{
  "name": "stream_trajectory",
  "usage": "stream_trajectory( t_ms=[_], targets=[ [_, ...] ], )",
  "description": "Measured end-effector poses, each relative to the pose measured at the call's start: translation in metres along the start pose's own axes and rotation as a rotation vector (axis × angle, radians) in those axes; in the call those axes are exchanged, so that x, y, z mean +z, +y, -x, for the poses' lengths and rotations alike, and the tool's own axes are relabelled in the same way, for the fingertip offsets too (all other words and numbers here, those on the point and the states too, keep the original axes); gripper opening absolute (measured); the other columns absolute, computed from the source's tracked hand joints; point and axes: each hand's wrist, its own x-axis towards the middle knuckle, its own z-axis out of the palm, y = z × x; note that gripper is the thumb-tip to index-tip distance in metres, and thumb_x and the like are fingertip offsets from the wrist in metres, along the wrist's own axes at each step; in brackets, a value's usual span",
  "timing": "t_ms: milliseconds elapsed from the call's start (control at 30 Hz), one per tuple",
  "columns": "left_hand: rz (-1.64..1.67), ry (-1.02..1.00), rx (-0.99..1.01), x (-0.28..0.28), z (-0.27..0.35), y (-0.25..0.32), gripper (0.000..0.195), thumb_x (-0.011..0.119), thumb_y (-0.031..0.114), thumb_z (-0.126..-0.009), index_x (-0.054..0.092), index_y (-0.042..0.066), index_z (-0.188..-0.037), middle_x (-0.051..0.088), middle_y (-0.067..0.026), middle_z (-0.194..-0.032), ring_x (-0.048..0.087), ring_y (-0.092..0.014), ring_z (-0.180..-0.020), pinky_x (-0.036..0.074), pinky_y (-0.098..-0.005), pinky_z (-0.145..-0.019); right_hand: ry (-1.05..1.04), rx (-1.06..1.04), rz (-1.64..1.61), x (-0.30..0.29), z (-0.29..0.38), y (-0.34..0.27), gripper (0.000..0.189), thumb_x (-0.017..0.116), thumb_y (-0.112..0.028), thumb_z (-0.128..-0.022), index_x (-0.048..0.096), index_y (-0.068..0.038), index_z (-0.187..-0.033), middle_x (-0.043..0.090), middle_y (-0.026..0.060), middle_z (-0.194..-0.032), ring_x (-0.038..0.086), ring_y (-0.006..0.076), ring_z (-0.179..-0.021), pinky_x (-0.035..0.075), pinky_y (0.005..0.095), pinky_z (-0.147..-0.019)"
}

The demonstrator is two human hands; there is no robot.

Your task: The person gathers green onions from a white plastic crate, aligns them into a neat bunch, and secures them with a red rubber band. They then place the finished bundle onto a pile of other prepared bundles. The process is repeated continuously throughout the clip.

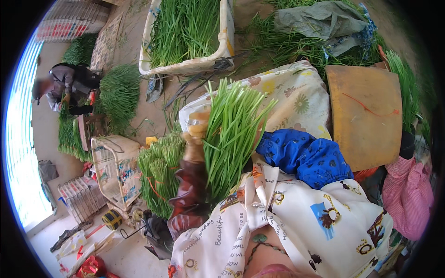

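A loose bundle of garlic chives (233, 139) stands before my chest, its pale cut ends up and its leaves hanging down. At its left side is my left hand (196, 127), in a yellowish glove and blurred by motion; its grip is unclear. My right hand (258, 135), below a blue patterned sleeve cover, is mostly hidden behind the bundle and holds it from the right. Beyond the bundle lies a floral-printed cloth (288, 93). Several tied bunches of chives (161, 173) stand upright beside my left forearm.
A white plastic crate (180, 66) full of chives stands ahead. Loose chives lie under a grey-green sheet (320, 21). A yellowish board (365, 114) is at right, near another person's pink checked sleeve (406, 198). A co-worker (69, 83) bends over chives at left, beyond a tilted crate (113, 170).
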Motion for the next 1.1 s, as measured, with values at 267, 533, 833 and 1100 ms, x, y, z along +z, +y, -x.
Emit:
stream_trajectory(
  t_ms=[267, 533, 833, 1100],
  targets=[
    [0.782, -0.699, -0.226, 0.029, 0.022, -0.046, 0.092, 0.052, 0.07, -0.075, 0.035, 0.01, -0.141, 0.048, -0.0078, -0.134, 0.049, -0.025, -0.119, 0.044, -0.0412, -0.099, 0.053, -0.047, 0.211, 0.035, -0.038, -0.136, 0.045, 0.052, -0.02, -0.092, 0.044, 0.003, -0.13, 0.051, -0.0022, -0.071, 0.05, 0.0095, -0.059, 0.044, 0.0246, -0.053],
    [0.634, -0.563, -0.333, 0.001, 0.033, -0.036, 0.084, 0.06, 0.055, -0.074, 0.036, 0.008, -0.14, 0.05, -0.0082, -0.131, 0.051, -0.024, -0.116, 0.044, -0.0399, -0.097, -0.082, -0.548, 0.67, 0.099, 0.062, -0.246, 0.04, 0.037, -0.022, -0.101, 0.036, 0.004, -0.132, 0.038, -0.0043, -0.059, 0.037, 0.005, -0.045, 0.034, 0.0202, -0.037],
    [0.422, -0.489, -0.341, -0.019, 0.031, -0.038, 0.078, 0.069, 0.038, -0.073, 0.039, 0.007, -0.138, 0.053, -0.0087, -0.128, 0.054, -0.024, -0.113, 0.045, -0.0384, -0.096, 0.975, -0.817, 1.86, 0.163, 0.067, -0.263, 0.033, 0.044, -0.023, -0.098, 0.053, -0.007, -0.125, 0.059, 0.0004, -0.081, 0.055, 0.0104, -0.075, 0.046, 0.0243, -0.07],
    [0.002, -0.61, -0.379, -0.033, 0.025, -0.026, 0.076, 0.078, 0.023, -0.072, 0.041, 0.005, -0.136, 0.055, -0.0092, -0.125, 0.056, -0.023, -0.11, 0.045, -0.0371, -0.094, -0.621, -0.132, 3.625, 0.009, -0.003, -0.106, 0.061, 0.051, -0.044, -0.091, 0.039, -0.006, -0.136, 0.052, 0.0095, -0.126, 0.052, 0.0213, -0.111, 0.044, 0.0373, -0.094]
  ],
)
